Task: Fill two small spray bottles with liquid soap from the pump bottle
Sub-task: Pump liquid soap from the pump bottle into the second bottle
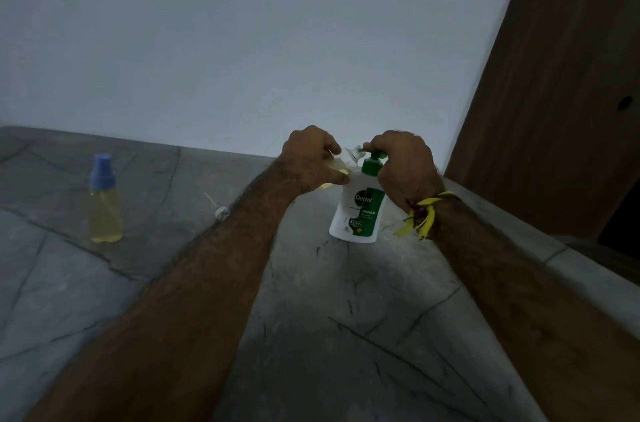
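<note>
Pump bottle (358, 214) nozzle hidden under right hand (403, 169).

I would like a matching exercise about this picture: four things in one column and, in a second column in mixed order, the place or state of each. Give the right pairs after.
Things:
1. capped spray bottle
2. open spray bottle
3. pump bottle
4. loose spray top

Places or states:
A. lying on the floor beside the left forearm
B. held in the left hand, at the pump's spout
C. standing alone at far left, blue cap on
D. pump head under the right hand

Pairs: 1-C, 2-B, 3-D, 4-A
</note>
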